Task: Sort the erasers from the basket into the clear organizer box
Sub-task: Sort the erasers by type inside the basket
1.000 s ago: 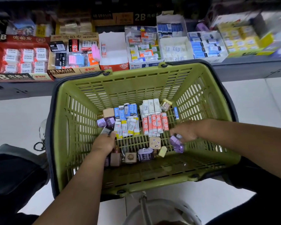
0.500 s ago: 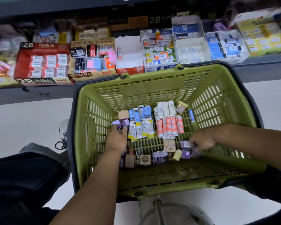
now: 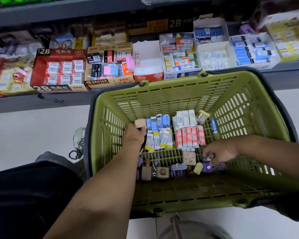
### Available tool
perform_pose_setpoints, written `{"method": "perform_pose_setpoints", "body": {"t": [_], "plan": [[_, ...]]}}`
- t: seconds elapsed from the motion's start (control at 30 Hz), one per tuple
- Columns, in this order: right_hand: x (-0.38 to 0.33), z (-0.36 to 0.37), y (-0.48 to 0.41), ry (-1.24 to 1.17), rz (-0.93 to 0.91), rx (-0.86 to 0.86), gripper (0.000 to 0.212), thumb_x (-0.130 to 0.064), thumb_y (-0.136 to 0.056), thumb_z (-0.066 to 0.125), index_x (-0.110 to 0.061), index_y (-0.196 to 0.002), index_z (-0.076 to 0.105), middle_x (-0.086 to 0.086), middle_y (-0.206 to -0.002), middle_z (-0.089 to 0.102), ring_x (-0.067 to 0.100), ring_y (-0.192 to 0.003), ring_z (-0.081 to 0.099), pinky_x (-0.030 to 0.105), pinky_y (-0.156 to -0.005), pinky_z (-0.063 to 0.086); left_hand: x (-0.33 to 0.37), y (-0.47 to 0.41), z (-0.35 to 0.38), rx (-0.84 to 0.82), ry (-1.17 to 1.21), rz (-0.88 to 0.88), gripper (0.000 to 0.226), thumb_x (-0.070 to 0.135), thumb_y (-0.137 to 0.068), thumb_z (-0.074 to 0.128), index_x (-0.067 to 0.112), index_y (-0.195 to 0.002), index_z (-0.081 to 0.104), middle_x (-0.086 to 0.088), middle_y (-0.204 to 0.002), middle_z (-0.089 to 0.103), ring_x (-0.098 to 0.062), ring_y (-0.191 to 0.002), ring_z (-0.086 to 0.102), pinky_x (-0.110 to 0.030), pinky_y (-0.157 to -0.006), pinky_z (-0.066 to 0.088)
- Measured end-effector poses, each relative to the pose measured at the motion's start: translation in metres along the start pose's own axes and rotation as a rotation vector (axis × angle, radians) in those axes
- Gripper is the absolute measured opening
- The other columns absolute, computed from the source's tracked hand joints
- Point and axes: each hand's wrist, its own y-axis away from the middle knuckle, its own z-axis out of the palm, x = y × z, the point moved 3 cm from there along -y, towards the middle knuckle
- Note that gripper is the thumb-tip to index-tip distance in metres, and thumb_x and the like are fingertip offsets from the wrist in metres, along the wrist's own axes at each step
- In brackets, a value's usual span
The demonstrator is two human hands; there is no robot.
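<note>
A green plastic basket (image 3: 179, 94) stands on the floor with erasers on its bottom. Blue-and-white erasers (image 3: 158, 123), yellow-and-white ones (image 3: 160, 140), red-and-white ones (image 3: 190, 137) and plain white ones (image 3: 185, 119) lie in neat rows. Loose purple erasers (image 3: 206, 167) and tan cubes (image 3: 162, 172) lie nearer me. My left hand (image 3: 134, 137) is knuckles-up at the left of the rows, beside a tan cube (image 3: 140, 123), with its fingertips hidden. My right hand (image 3: 219, 152) pinches a small purple eraser (image 3: 207, 159) over the purple group. No clear organizer box is in view.
Behind the basket runs a low shelf (image 3: 41, 104) with open display boxes of erasers, among them a red 2B box (image 3: 59, 71) and a nearly empty white box (image 3: 148, 61). My dark trouser leg (image 3: 24, 195) is at the left. A round grey object (image 3: 188, 230) is at the bottom edge.
My left hand has moved up and left across the basket floor to the tan cube, covering the purple erasers there. My right hand has stayed at the purple erasers on the right.
</note>
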Motion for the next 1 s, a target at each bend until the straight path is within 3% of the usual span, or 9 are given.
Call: {"method": "perform_pose_setpoints", "body": {"t": [0.1,0.17,0.2,0.4,0.53,0.67,0.77,0.87,1.0], "plan": [[0.002,0.002,-0.002,-0.031,-0.002,0.006,0.048,-0.027,-0.096,0.052,-0.015,-0.141,0.039,-0.005,-0.111,0.053,0.009,-0.089,0.045,0.016,-0.064,0.036,0.004,0.001,0.003,0.024,0.045,-0.032,0.054,0.041,-0.088,0.064,0.002,-0.122,0.048,-0.016,-0.124,0.056,-0.036,-0.112,0.057,-0.044,-0.09,0.048],[0.004,0.003,-0.005,-0.049,0.001,0.006,0.048,-0.027,-0.096,0.052,-0.016,-0.14,0.039,-0.014,-0.087,0.043,0.002,-0.074,0.042,0.012,-0.059,0.033,0.001,0.003,0.005,0.038,0.028,-0.014,0.054,0.041,-0.085,0.068,0.005,-0.12,0.049,-0.013,-0.121,0.059,-0.033,-0.11,0.059,-0.042,-0.087,0.049],[0.004,0.004,-0.006,-0.051,0.003,0.01,0.048,-0.027,-0.096,0.053,-0.016,-0.14,0.039,-0.013,-0.084,0.04,0.0,-0.071,0.039,0.011,-0.059,0.032,0.0,0.003,0.005,0.047,0.021,-0.005,0.053,0.041,-0.084,0.07,0.006,-0.118,0.05,-0.011,-0.12,0.06,-0.032,-0.108,0.06,-0.041,-0.086,0.049],[0.004,0.006,-0.008,-0.055,-0.006,0.018,0.048,-0.028,-0.094,0.055,-0.019,-0.139,0.041,-0.008,-0.095,0.045,0.011,-0.091,0.047,0.017,-0.066,0.037,0.0,0.004,0.003,0.078,0.001,-0.025,0.062,0.049,-0.077,0.074,0.009,-0.117,0.05,-0.009,-0.116,0.063,-0.03,-0.105,0.062,-0.037,-0.083,0.05],[0.005,0.009,-0.01,-0.056,-0.004,0.019,0.048,-0.03,-0.093,0.056,-0.02,-0.138,0.042,-0.004,-0.101,0.049,0.011,-0.088,0.05,0.024,-0.073,0.043,-0.003,0.003,0.004,0.076,-0.015,-0.011,0.058,0.045,-0.08,0.072,0.007,-0.117,0.048,-0.011,-0.114,0.065,-0.031,-0.104,0.062,-0.04,-0.082,0.05],[0.007,0.01,-0.013,-0.071,-0.001,0.021,0.047,-0.029,-0.093,0.057,-0.021,-0.137,0.042,-0.007,-0.095,0.051,0.008,-0.078,0.052,0.025,-0.072,0.045,0.0,0.002,0.005,0.069,0.002,-0.008,0.058,0.042,-0.08,0.073,0.007,-0.118,0.048,-0.011,-0.116,0.064,-0.031,-0.105,0.062,-0.039,-0.083,0.051],[0.008,0.011,-0.015,-0.086,-0.001,0.018,0.048,-0.029,-0.092,0.057,-0.021,-0.137,0.042,0.0,-0.106,0.057,0.01,-0.08,0.054,0.028,-0.076,0.047,0.0,0.0,0.003,0.041,0.039,-0.018,0.055,0.037,-0.079,0.076,0.007,-0.117,0.049,-0.011,-0.116,0.064,-0.032,-0.106,0.061,-0.04,-0.086,0.05],[0.008,0.011,-0.015,-0.083,-0.004,0.021,0.048,-0.03,-0.092,0.057,-0.022,-0.137,0.042,0.001,-0.112,0.056,0.012,-0.085,0.055,0.029,-0.079,0.047,-0.001,-0.001,0.0,0.032,0.021,-0.003,0.052,0.035,-0.079,0.077,0.007,-0.114,0.05,-0.012,-0.114,0.065,-0.033,-0.104,0.061,-0.039,-0.082,0.048],[0.009,0.012,-0.017,-0.09,-0.004,0.017,0.048,-0.029,-0.092,0.057,-0.021,-0.137,0.042,0.005,-0.114,0.058,0.014,-0.087,0.056,0.03,-0.081,0.048,0.001,0.001,-0.005,0.07,-0.189,0.06,0.046,0.039,-0.086,0.069,0.008,-0.114,0.051,-0.011,-0.108,0.067,-0.032,-0.1,0.063,-0.033,-0.069,0.043]]}}
